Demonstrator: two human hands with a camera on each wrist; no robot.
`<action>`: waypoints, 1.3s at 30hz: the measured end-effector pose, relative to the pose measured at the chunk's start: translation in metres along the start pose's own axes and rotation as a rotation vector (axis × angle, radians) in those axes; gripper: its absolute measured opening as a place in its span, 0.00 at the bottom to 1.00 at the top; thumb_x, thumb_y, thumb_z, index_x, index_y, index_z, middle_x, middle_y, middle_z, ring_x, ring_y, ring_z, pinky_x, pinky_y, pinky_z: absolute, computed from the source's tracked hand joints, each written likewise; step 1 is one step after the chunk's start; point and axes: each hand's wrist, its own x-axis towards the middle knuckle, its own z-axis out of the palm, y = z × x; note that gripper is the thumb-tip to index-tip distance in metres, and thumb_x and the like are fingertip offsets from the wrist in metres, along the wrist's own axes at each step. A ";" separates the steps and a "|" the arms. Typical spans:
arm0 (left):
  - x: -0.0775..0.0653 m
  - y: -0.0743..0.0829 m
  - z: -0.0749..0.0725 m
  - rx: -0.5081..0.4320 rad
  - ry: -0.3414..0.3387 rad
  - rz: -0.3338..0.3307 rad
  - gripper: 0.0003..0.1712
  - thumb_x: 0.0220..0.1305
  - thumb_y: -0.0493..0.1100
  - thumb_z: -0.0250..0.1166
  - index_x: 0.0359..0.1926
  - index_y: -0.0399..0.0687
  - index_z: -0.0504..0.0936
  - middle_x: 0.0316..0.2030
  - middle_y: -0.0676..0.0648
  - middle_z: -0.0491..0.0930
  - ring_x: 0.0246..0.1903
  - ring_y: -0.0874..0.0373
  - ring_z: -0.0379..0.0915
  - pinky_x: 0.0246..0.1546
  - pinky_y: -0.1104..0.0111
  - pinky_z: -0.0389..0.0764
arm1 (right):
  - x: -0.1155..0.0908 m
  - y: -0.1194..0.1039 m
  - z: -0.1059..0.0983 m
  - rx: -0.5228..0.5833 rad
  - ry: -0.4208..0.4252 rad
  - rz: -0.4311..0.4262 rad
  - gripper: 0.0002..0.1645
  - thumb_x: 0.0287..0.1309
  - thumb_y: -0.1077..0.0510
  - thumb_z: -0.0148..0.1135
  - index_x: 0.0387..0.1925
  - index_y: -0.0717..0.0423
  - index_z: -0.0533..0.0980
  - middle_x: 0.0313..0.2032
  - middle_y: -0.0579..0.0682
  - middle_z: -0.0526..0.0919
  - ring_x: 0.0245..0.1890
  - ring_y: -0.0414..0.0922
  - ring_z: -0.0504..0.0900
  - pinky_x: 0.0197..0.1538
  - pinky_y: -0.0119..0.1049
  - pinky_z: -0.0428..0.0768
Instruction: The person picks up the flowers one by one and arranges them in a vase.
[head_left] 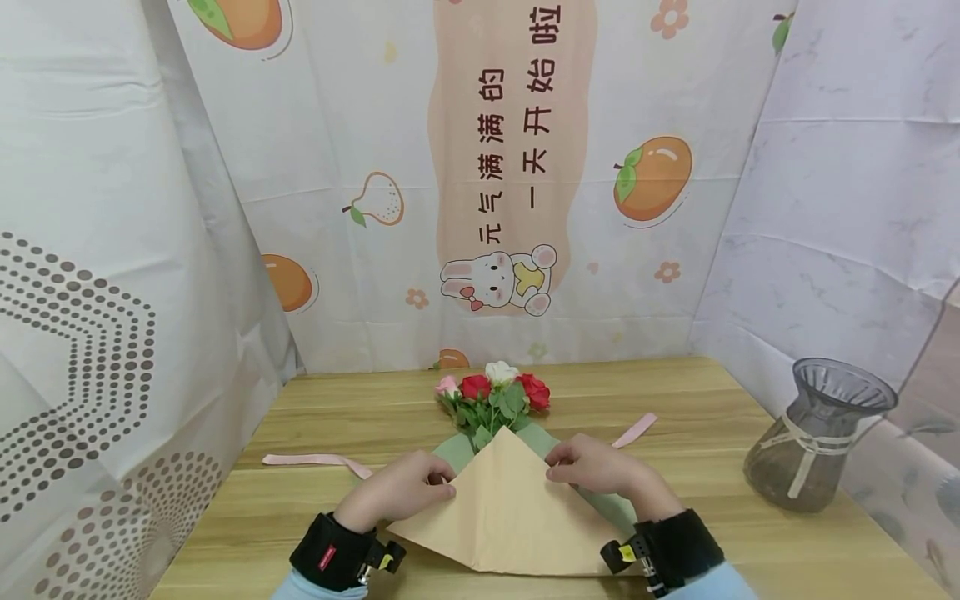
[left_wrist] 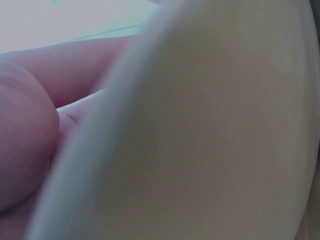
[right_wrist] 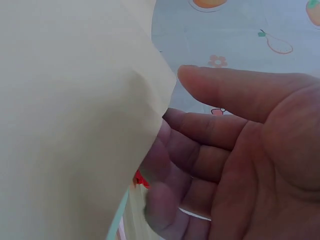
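A bouquet of red, white and pink roses (head_left: 495, 393) lies on the wooden table, its lower part covered by a folded sheet of tan wrapping paper (head_left: 517, 508). Green wrapping paper (head_left: 537, 438) shows from under the tan sheet along both sides. On the left slanting edge, my left hand (head_left: 401, 487) pinches the tan sheet, which fills much of the left wrist view. Opposite it, my right hand (head_left: 603, 468) holds the right edge, with fingers curled behind the paper and the thumb tip (right_wrist: 192, 82) right at the edge.
A pink ribbon (head_left: 315, 459) extends out at the left, and another pink ribbon end (head_left: 635, 430) shows at the right. Toward the table's right edge stands a dark glass vase (head_left: 802, 467) with cord tied at its neck. Printed cloth (head_left: 360, 275) hangs behind the table.
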 end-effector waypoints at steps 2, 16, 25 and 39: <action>-0.001 0.001 -0.001 -0.002 -0.003 0.003 0.08 0.69 0.41 0.66 0.45 0.44 0.87 0.29 0.58 0.80 0.29 0.64 0.73 0.33 0.67 0.74 | -0.001 -0.002 -0.001 0.015 0.001 0.002 0.13 0.67 0.57 0.64 0.47 0.62 0.83 0.23 0.43 0.73 0.23 0.39 0.71 0.27 0.34 0.74; -0.009 -0.002 -0.009 0.009 -0.095 0.091 0.10 0.71 0.41 0.66 0.51 0.51 0.85 0.35 0.62 0.79 0.35 0.67 0.74 0.38 0.68 0.76 | -0.007 -0.009 -0.007 0.044 -0.038 -0.012 0.12 0.70 0.58 0.63 0.50 0.59 0.81 0.33 0.49 0.81 0.32 0.48 0.76 0.32 0.50 0.81; -0.018 0.001 -0.014 -0.046 -0.102 0.088 0.03 0.72 0.41 0.65 0.43 0.54 0.84 0.34 0.60 0.80 0.34 0.65 0.75 0.36 0.69 0.76 | -0.014 -0.011 -0.011 0.024 -0.048 -0.060 0.09 0.71 0.59 0.61 0.50 0.53 0.80 0.34 0.47 0.81 0.29 0.45 0.77 0.31 0.45 0.82; -0.028 0.000 -0.022 -0.081 -0.118 0.111 0.09 0.74 0.43 0.63 0.51 0.50 0.83 0.37 0.59 0.80 0.38 0.64 0.77 0.41 0.67 0.78 | -0.022 -0.024 -0.012 -0.002 -0.071 -0.127 0.05 0.72 0.57 0.61 0.46 0.50 0.80 0.36 0.47 0.82 0.32 0.45 0.80 0.33 0.40 0.82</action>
